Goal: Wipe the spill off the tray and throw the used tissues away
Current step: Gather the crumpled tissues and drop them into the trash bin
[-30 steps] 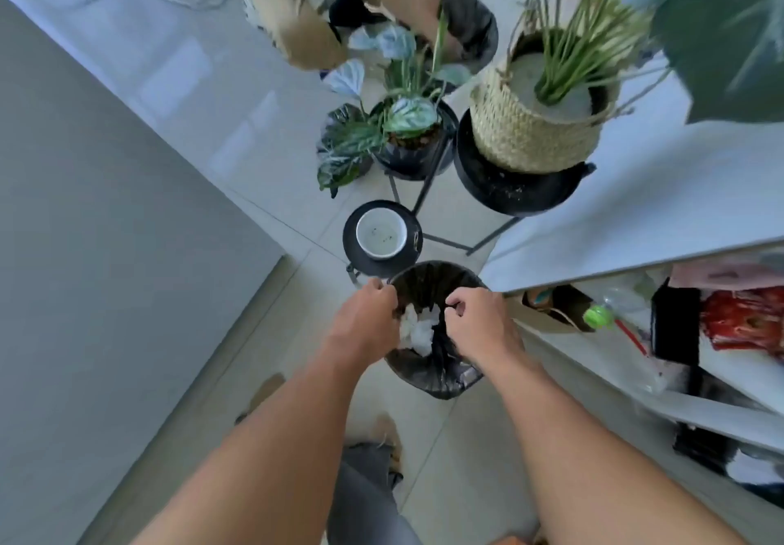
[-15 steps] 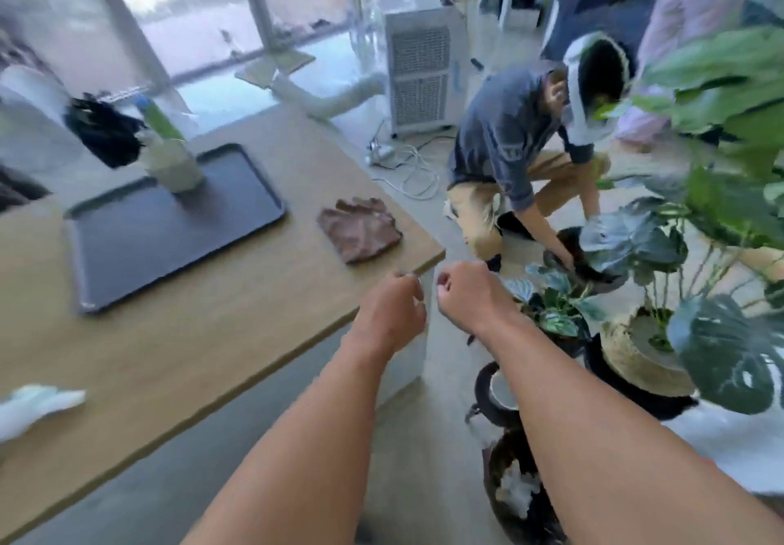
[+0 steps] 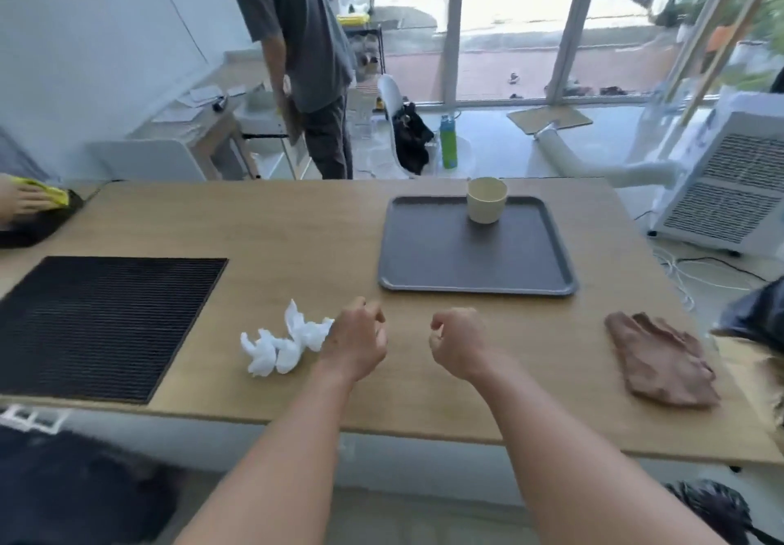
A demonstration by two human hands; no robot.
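A dark grey tray [image 3: 466,260] lies on the wooden table [image 3: 297,226], right of centre, with a pale cup [image 3: 486,199] standing at its far edge. Crumpled white tissues [image 3: 284,340] lie on the table near the front. My left hand [image 3: 356,338] hovers just right of the tissues with its fingers curled, holding nothing. My right hand [image 3: 456,338] is a loose fist beside it, in front of the tray, also holding nothing.
A black ribbed mat [image 3: 97,324] covers the table's left part. A brown cloth [image 3: 662,357] lies at the right front. A person [image 3: 297,56] stands behind the table, another's hand [image 3: 25,200] shows at far left. A white air unit [image 3: 729,188] stands to the right.
One second ago both hands were at a black bin on the floor with tissues inside. My view has swung up and round to the table; both hands now hover above it, holding nothing.
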